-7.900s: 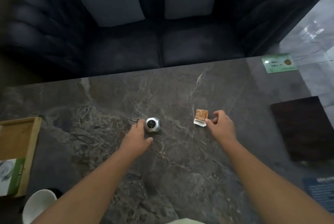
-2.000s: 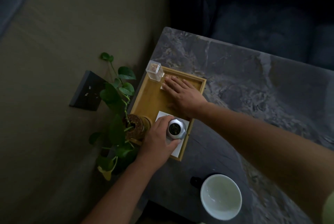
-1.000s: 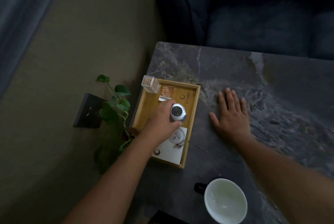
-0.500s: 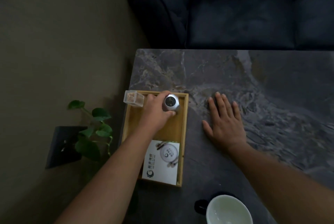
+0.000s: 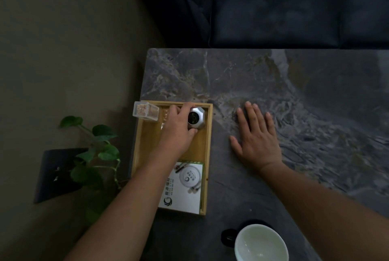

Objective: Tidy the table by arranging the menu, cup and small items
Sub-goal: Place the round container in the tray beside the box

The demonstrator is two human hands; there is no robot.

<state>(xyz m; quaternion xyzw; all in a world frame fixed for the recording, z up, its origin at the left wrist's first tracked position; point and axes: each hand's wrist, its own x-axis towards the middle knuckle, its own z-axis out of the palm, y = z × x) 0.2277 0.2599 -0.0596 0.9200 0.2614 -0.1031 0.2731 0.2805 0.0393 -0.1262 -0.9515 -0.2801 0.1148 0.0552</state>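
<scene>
Left hand (image 5: 179, 130) grips the small silver faceted gadget with a dark round face (image 5: 196, 118), my fingers curled round it, in the far right corner of the shallow wooden tray (image 5: 147, 140). Right hand (image 5: 255, 136) lies flat, fingers straight, on the grey marbled stone surface (image 5: 294, 84) just beside the tray. White-and-green printed card (image 5: 185, 187) at the tray's near end; round white cup (image 5: 261, 244) nearer me.

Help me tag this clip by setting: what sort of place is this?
Probably a restaurant or tea house booth: a dark sofa faces a marble-look table, which bears a wooden tray with a clear toothpick box, a printed tableware packet and a silver hexagonal button.
</scene>
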